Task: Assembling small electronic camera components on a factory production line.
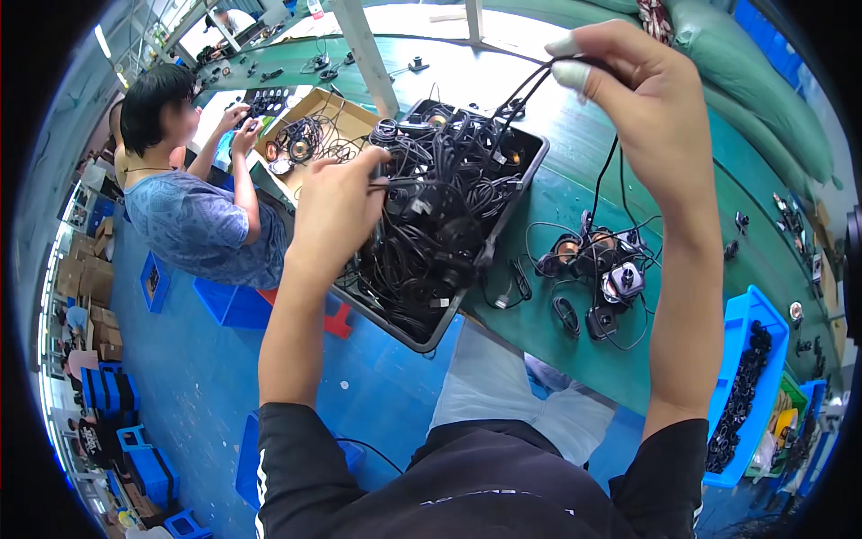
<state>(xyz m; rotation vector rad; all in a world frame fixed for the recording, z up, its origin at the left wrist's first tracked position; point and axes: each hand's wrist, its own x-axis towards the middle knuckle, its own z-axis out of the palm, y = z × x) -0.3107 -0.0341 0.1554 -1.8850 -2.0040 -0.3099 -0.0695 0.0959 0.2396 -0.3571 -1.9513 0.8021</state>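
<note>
My right hand (pixel 642 90) is raised high on the right, its thumb and fingertips pinched on a thin black cable (pixel 600 184). Part of that cable runs left towards the bin, and other strands hang down towards the green tabletop. My left hand (pixel 337 211) is closed on black cable at the left side of a black plastic bin (pixel 429 341). Coiled black cables (pixel 449 148) and small dark devices fill the bin, and those below my left hand are blurred. Beneath my right forearm lies a small pile of wired devices (pixel 620 280) with copper-coloured coils.
The green table (pixel 552 193) extends right and away. Beside the bin stands a cardboard box (pixel 346 117) of wired coils. A co-worker (pixel 193 198) handles small parts at the left. On the right is a blue tray (pixel 741 386) of black parts; green sacks (pixel 750 99) lie behind.
</note>
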